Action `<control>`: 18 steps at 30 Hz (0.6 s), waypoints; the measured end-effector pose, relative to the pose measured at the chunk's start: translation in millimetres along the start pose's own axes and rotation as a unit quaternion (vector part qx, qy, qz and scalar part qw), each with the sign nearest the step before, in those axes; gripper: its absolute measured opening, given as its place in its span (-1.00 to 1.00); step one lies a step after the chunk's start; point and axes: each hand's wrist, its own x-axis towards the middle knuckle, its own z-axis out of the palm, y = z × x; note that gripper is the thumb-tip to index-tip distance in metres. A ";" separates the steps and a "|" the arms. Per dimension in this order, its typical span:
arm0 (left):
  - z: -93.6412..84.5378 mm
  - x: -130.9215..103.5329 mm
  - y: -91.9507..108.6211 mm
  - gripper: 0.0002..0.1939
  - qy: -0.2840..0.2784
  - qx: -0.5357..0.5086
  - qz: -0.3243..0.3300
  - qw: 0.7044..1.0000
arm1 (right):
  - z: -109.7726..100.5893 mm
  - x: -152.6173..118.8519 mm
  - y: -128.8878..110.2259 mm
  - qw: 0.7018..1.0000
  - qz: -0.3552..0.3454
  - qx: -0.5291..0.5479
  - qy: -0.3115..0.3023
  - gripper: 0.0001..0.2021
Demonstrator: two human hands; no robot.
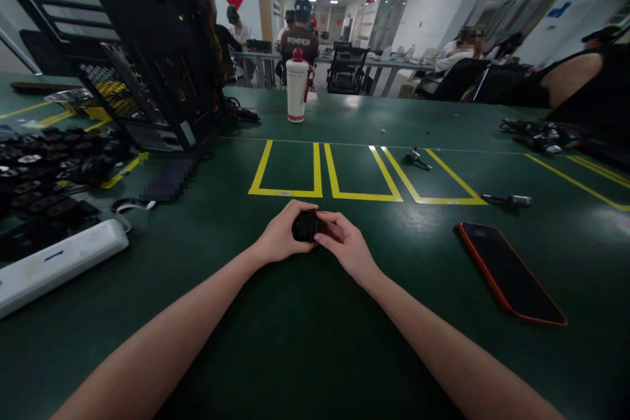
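Note:
A small black round part [304, 226] is held between both hands above the green table [305, 328]. My left hand [283, 234] wraps round its left side, thumb below and fingers over the top. The fingertips of my right hand [347, 244] pinch its right edge. What exactly the part is cannot be made out. Beyond the hands, three yellow tape outlines [317, 174] are marked on the table. A small metal and black piece [417, 158] lies within the right outline, and a similar piece [514, 200] rests just right of it.
An orange-edged phone [512, 272] lies at right. To the left are a white power strip [63, 266], a heap of black parts [54, 164] and a black metal case [162, 59]. A white bottle [296, 88] stands at the back. Several people sit beyond.

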 end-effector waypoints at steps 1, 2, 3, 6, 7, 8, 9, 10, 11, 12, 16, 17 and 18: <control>-1.0 1.3 0.0 -0.40 -0.004 -0.004 -0.005 1.000 | -0.2 0.0 -0.3 1.000 -0.004 0.004 0.001 -0.71; -1.9 2.7 0.0 -0.40 -0.009 -0.008 -0.010 1.000 | -0.2 0.2 -0.5 1.000 -0.007 0.007 0.003 -0.73; -2.8 4.1 -0.2 -0.40 -0.016 -0.012 -0.015 1.000 | 0.0 0.7 -0.9 1.000 -0.006 0.007 0.006 -0.77; -4.4 8.2 -1.7 -0.40 -0.021 -0.025 -0.030 0.999 | 0.5 4.3 -2.4 1.000 0.017 0.006 0.017 -0.82; -4.6 9.4 -2.6 -0.40 -0.021 -0.030 -0.033 0.999 | 0.4 6.0 -3.0 0.999 0.027 0.006 0.022 -0.80; -4.6 10.5 -3.5 -0.40 -0.020 -0.035 -0.037 0.999 | 0.0 7.7 -3.4 0.999 0.037 0.008 0.026 -0.74; -4.5 11.6 -4.4 -0.40 -0.020 -0.039 -0.041 0.998 | -0.6 9.3 -3.5 0.998 0.046 0.011 0.028 -0.68; -4.4 12.4 -5.2 -0.40 -0.021 -0.043 -0.045 0.998 | -1.4 10.6 -3.5 0.998 0.054 0.014 0.026 -0.63; -4.4 13.2 -5.9 -0.40 -0.024 -0.046 -0.050 0.997 | -2.4 11.7 -3.2 0.998 0.058 0.015 0.021 -0.59; -4.4 13.7 -6.5 -0.40 -0.027 -0.048 -0.054 0.997 | -3.4 12.3 -2.8 0.998 0.059 0.015 0.014 -0.59; -4.4 14.9 -7.9 -0.39 -0.034 -0.054 -0.058 0.996 | -5.8 11.7 -0.6 0.999 0.048 0.003 -0.004 -0.65; -4.4 15.0 -8.1 -0.38 -0.033 -0.052 -0.057 0.996 | -5.7 11.2 -0.3 0.999 0.047 0.000 -0.002 -0.65; -4.5 15.1 -8.2 -0.37 -0.032 -0.051 -0.057 0.997 | -5.3 11.0 -0.2 0.999 0.046 -0.001 0.001 -0.67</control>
